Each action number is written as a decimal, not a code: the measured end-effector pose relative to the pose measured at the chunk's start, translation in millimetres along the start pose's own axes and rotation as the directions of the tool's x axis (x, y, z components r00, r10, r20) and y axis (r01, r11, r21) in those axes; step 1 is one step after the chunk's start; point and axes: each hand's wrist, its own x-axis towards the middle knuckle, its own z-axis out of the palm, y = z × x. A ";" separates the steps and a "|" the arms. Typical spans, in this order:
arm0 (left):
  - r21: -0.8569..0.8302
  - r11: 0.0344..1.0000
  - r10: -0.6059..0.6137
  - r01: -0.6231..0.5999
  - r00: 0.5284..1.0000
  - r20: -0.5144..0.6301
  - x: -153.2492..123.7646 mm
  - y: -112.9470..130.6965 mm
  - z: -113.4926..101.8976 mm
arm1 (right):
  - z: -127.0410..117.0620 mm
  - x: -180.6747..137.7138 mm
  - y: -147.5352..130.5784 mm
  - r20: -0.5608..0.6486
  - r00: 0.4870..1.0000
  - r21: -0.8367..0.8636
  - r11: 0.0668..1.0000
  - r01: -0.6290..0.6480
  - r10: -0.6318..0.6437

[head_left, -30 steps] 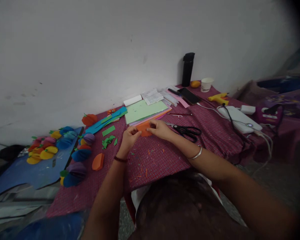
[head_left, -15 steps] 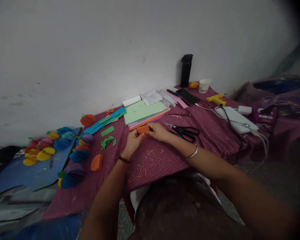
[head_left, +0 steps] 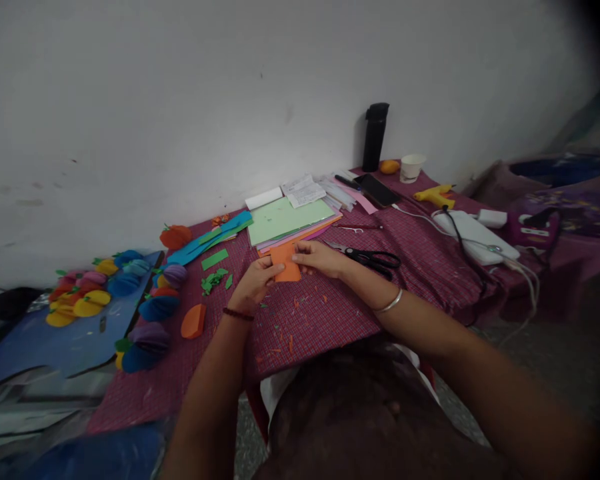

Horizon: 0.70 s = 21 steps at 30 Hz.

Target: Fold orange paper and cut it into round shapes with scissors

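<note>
Between my two hands is a piece of orange paper (head_left: 286,262), held up over the near edge of a paper stack. My left hand (head_left: 257,279) pinches its left side, thumb on the front. On the other side my right hand (head_left: 320,259) grips the paper's right edge, its fingertips partly behind it. Black-handled scissors (head_left: 373,259) lie beside my right wrist. Left of my left hand are small green paper leaves (head_left: 214,281), a green paper strip (head_left: 215,259) and a folded orange paper piece (head_left: 193,321).
Colourful paper fruits (head_left: 93,303) sit on a blue board (head_left: 75,347) at the left. A stack of coloured sheets (head_left: 290,223) lies at the back. To the right are a black bottle (head_left: 375,137), paper cup (head_left: 411,168), phone (head_left: 377,191), yellow glue gun (head_left: 436,195) and white cabled device (head_left: 475,237).
The orange paper has gone from a narrow, low shape to a taller, broader face towards me. My left hand has shifted slightly left and down its side.
</note>
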 end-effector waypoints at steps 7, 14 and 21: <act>-0.178 0.984 -0.002 0.033 0.985 0.172 -5.9 -1.9 5.3 | 0.3 -3.3 -3.6 0.077 0.997 0.349 0.936 -0.037 0.011; -0.053 0.998 0.042 -0.030 0.970 0.238 -11.9 3.5 -0.5 | 1.3 -5.8 -4.5 0.174 0.982 0.389 0.911 -0.136 0.072; 0.018 0.999 0.027 -0.032 0.970 0.242 -10.5 5.2 -9.2 | 7.0 -4.0 -4.7 0.107 0.994 0.298 0.954 -0.037 0.005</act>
